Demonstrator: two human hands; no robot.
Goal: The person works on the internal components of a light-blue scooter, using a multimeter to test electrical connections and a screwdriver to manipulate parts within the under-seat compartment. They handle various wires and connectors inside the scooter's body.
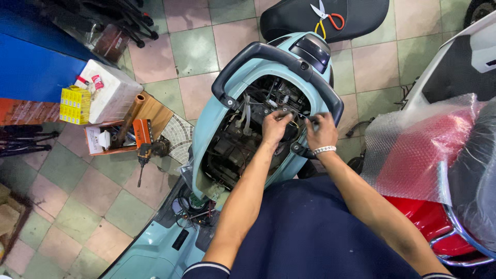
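Seen from above, both hands work inside the opened rear body of a pale blue scooter (217,111) whose seat is off. The left hand (275,128) has its fingers curled narrowly, pinching thin wiring (292,117) among the exposed engine parts; the right hand (321,132), a beaded bracelet (324,150) at its wrist, pinches the same thin wire a little to the right, just inside the black grab rail (268,54). The wire looks light, limp and easily kinked or pulled loose, so it is best gripped close to its connector with fingertips rather than tugged mid-run. Room is tight: hoses, cables and the body's painted rim crowd the hands, and the grab rail arches over them. Beyond the tail, the removed black seat (356,18) carries scissors (326,18). To the left on the tiled floor (103,191) lie a cordless drill (147,152) and a white box (111,90). To the right stands a red vehicle under bubble wrap (418,150).
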